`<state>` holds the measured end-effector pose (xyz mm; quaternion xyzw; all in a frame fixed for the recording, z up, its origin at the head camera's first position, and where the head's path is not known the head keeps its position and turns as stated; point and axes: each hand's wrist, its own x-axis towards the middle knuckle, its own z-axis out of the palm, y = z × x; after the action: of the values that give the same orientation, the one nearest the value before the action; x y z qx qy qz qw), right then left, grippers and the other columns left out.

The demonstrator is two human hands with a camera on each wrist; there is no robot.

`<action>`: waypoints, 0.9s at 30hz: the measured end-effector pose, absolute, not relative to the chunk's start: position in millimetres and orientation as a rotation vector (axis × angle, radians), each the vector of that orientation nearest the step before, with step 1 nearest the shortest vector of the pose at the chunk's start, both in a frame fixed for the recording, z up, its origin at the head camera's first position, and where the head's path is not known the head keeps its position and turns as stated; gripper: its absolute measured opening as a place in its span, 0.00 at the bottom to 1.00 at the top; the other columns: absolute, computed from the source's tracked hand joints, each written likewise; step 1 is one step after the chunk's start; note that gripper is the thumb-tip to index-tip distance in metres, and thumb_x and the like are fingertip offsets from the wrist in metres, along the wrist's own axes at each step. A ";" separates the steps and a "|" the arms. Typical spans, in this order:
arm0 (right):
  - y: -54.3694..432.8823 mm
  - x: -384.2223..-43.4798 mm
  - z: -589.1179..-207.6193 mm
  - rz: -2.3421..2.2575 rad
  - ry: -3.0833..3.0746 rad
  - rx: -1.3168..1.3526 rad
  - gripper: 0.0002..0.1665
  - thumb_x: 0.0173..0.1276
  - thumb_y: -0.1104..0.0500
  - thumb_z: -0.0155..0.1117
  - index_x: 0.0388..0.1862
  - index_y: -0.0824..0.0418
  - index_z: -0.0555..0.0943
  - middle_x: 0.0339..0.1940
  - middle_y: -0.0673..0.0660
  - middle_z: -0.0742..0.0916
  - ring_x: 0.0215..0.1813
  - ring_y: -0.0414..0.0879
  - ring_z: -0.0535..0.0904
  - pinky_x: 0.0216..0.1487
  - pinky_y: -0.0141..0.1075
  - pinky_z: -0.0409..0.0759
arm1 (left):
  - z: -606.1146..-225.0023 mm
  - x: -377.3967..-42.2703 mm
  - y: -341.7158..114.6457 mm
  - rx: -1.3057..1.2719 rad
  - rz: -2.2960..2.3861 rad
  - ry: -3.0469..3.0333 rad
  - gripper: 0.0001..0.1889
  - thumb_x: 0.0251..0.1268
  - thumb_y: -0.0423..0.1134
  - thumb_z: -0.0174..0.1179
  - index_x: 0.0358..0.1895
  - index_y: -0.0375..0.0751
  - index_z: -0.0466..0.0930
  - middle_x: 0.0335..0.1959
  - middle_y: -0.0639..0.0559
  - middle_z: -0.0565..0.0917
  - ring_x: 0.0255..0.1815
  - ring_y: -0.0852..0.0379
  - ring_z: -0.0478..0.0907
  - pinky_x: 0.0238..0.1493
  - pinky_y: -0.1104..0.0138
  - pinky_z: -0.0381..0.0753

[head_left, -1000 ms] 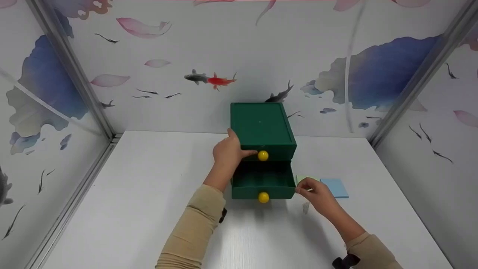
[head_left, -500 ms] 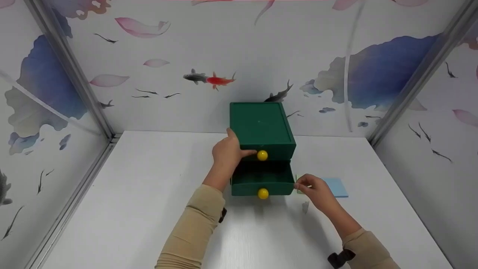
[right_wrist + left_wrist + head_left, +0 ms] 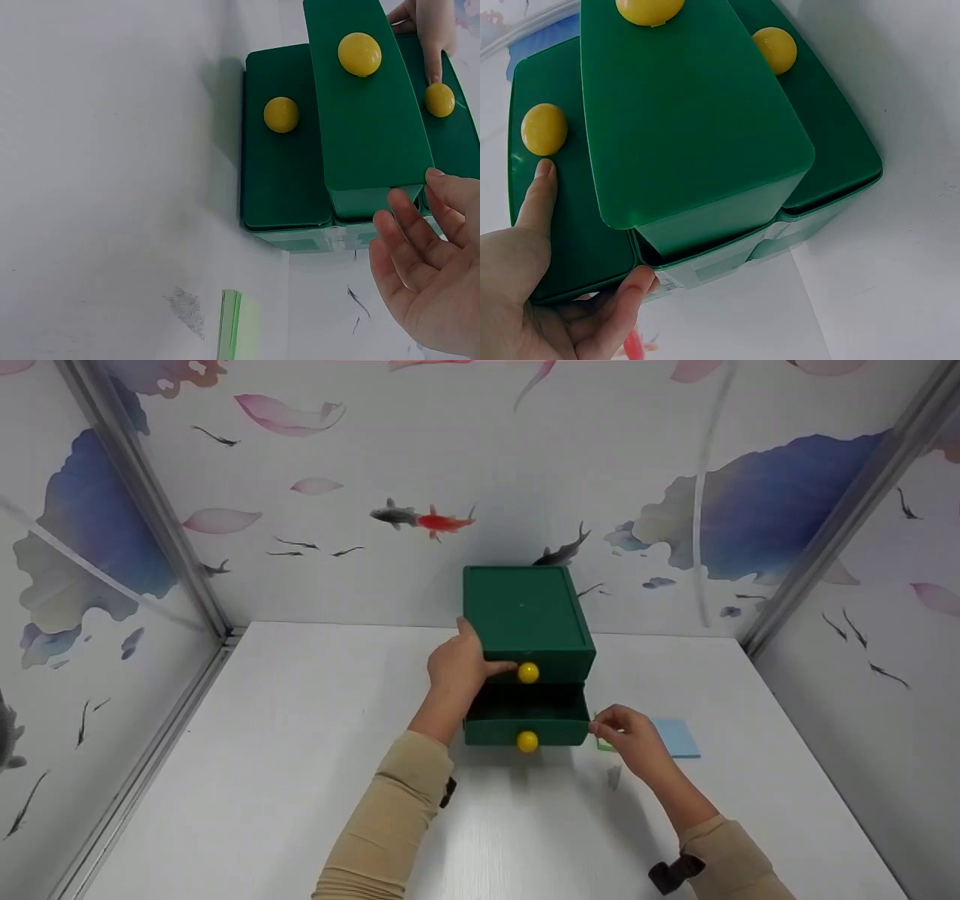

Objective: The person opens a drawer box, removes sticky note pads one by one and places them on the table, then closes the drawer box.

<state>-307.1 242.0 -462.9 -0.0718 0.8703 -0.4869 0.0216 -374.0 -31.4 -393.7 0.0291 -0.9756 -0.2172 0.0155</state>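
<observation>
A green drawer cabinet point(image 3: 525, 607) with yellow knobs stands against the back wall in the head view. Its middle drawer point(image 3: 697, 112) sticks out past the drawers above and below. My left hand point(image 3: 457, 664) grips the cabinet's upper left side, thumb laid across the top drawer front beside its yellow knob point(image 3: 544, 129). At the drawer's right front corner, my right hand point(image 3: 628, 735) pinches the edge, thumb at the front and fingers along the side, as the right wrist view shows. What I can see of the drawer's inside is dark, with no object visible.
Right of the cabinet, a blue pad point(image 3: 679, 737) lies on the white table point(image 3: 300, 780). A green pad point(image 3: 229, 322) lies beside it, partly hidden by my right hand in the head view. A small grey patch point(image 3: 186, 311) shows on the tabletop. Patterned walls enclose the back and sides.
The middle drawer has slid partway back into the cabinet, and my right hand has moved inward with it. My left hand stays in place on the cabinet.
</observation>
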 end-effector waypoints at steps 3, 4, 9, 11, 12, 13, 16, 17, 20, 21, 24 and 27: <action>240.5 -310.2 -463.6 -1.502 2.707 -0.204 0.07 0.73 0.60 0.60 0.38 0.63 0.80 0.38 0.58 0.83 0.42 0.49 0.77 0.46 0.44 0.77 | -394.0 -373.9 -31.8 0.092 -0.651 -3.029 0.65 0.44 0.72 0.66 0.77 0.32 0.47 0.21 0.51 0.77 0.24 0.56 0.76 0.31 0.63 0.79; 240.0 -311.3 -463.9 -1.499 2.714 -0.199 0.07 0.73 0.60 0.60 0.38 0.62 0.80 0.38 0.58 0.83 0.42 0.50 0.77 0.46 0.44 0.77 | -394.3 -373.8 -32.0 0.092 -0.643 -3.027 0.65 0.44 0.72 0.66 0.77 0.32 0.47 0.21 0.51 0.76 0.24 0.56 0.76 0.30 0.64 0.79; 237.5 -315.0 -463.7 -1.502 2.756 -0.181 0.06 0.73 0.60 0.60 0.38 0.62 0.80 0.37 0.59 0.83 0.42 0.50 0.77 0.44 0.43 0.76 | -395.6 -372.7 -32.1 0.070 -0.626 -3.009 0.64 0.44 0.72 0.66 0.76 0.31 0.49 0.19 0.51 0.76 0.22 0.57 0.75 0.28 0.65 0.78; 236.1 -316.1 -463.5 -1.508 2.775 -0.182 0.06 0.73 0.60 0.60 0.37 0.62 0.80 0.37 0.59 0.83 0.43 0.50 0.78 0.44 0.42 0.76 | -395.2 -371.9 -32.2 0.059 -0.619 -3.002 0.64 0.44 0.73 0.65 0.76 0.30 0.49 0.19 0.51 0.76 0.22 0.57 0.75 0.28 0.65 0.78; 235.3 -316.6 -463.6 -1.508 2.785 -0.184 0.06 0.73 0.60 0.60 0.37 0.62 0.80 0.36 0.58 0.83 0.43 0.51 0.78 0.43 0.42 0.76 | -395.0 -371.7 -32.2 0.055 -0.614 -3.000 0.64 0.44 0.73 0.65 0.76 0.30 0.49 0.19 0.51 0.76 0.22 0.57 0.75 0.28 0.65 0.78; 234.4 -317.1 -463.7 -1.508 2.796 -0.185 0.06 0.73 0.60 0.60 0.37 0.62 0.80 0.35 0.57 0.83 0.43 0.51 0.78 0.43 0.41 0.75 | -394.7 -371.3 -32.4 0.051 -0.608 -2.997 0.64 0.44 0.73 0.65 0.76 0.30 0.49 0.18 0.51 0.75 0.22 0.57 0.75 0.28 0.65 0.78; 231.8 -318.7 -464.6 -1.525 2.807 -0.178 0.06 0.73 0.61 0.61 0.36 0.62 0.80 0.35 0.58 0.83 0.43 0.53 0.78 0.41 0.40 0.75 | -393.7 -370.2 -32.6 0.054 -0.612 -2.996 0.64 0.44 0.73 0.65 0.76 0.30 0.49 0.18 0.52 0.75 0.22 0.57 0.75 0.29 0.65 0.79; 231.1 -319.4 -465.1 -1.529 2.811 -0.176 0.06 0.73 0.61 0.61 0.36 0.62 0.80 0.35 0.58 0.83 0.43 0.54 0.78 0.41 0.40 0.75 | -393.5 -370.1 -32.6 0.056 -0.611 -2.995 0.64 0.44 0.73 0.65 0.76 0.30 0.50 0.19 0.51 0.76 0.22 0.57 0.75 0.29 0.64 0.79; 229.1 -321.9 -467.1 -1.558 2.812 -0.145 0.05 0.72 0.61 0.61 0.36 0.62 0.80 0.36 0.60 0.83 0.44 0.56 0.79 0.41 0.38 0.76 | -393.6 -369.8 -32.6 0.055 -0.616 -2.989 0.64 0.44 0.72 0.65 0.76 0.30 0.50 0.21 0.50 0.78 0.24 0.56 0.77 0.31 0.64 0.80; 228.5 -322.7 -467.8 -1.567 2.817 -0.129 0.05 0.72 0.61 0.61 0.36 0.62 0.80 0.36 0.60 0.83 0.43 0.55 0.79 0.41 0.38 0.76 | -393.7 -369.9 -32.6 0.054 -0.622 -2.988 0.63 0.45 0.72 0.65 0.76 0.30 0.50 0.23 0.50 0.78 0.26 0.56 0.78 0.32 0.63 0.80; 226.7 -325.0 -469.8 -1.614 2.816 -0.081 0.05 0.72 0.61 0.61 0.36 0.62 0.81 0.36 0.60 0.84 0.42 0.52 0.80 0.42 0.36 0.77 | -394.3 -370.2 -32.3 0.050 -0.645 -2.992 0.63 0.46 0.71 0.66 0.76 0.30 0.49 0.25 0.50 0.80 0.28 0.56 0.78 0.36 0.63 0.81; 225.0 -327.4 -471.3 -1.652 2.820 -0.055 0.05 0.72 0.61 0.62 0.36 0.63 0.81 0.36 0.59 0.84 0.40 0.49 0.80 0.42 0.34 0.78 | -394.8 -371.2 -32.3 0.056 -0.663 -3.000 0.63 0.46 0.71 0.65 0.76 0.31 0.49 0.24 0.50 0.79 0.27 0.56 0.78 0.36 0.63 0.81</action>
<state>-327.4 225.0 -471.3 -0.0169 0.8610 -0.5043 -0.0633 -371.2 -32.3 -394.8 0.0181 -0.9757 -0.2155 0.0343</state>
